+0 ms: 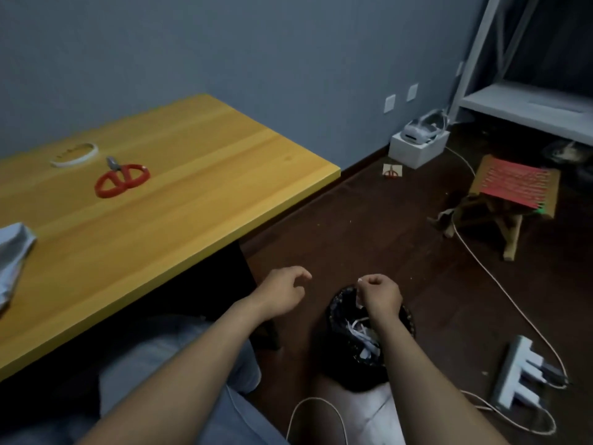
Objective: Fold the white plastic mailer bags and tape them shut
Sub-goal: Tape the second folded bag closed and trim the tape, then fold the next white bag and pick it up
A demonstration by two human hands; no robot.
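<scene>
Both my hands are off the table, out over the floor to its right. My right hand [380, 295] hovers above a black waste bin [369, 342] and pinches a small white scrap between thumb and fingers. My left hand [282, 292] floats beside it with loosely curled fingers, holding nothing. On the yellow wooden table [192, 194] lie red-handled scissors [122, 181] and a flat roll of clear tape [75, 155]. A white plastic mailer bag [12, 255] lies crumpled at the table's left edge, partly cut off by the frame.
The bin holds white paper scraps. A white power strip [519, 370] with plugs and cables lies on the dark floor at right. A small woven stool [510, 191], a white box with a device [418, 144] and a white shelf frame stand further back.
</scene>
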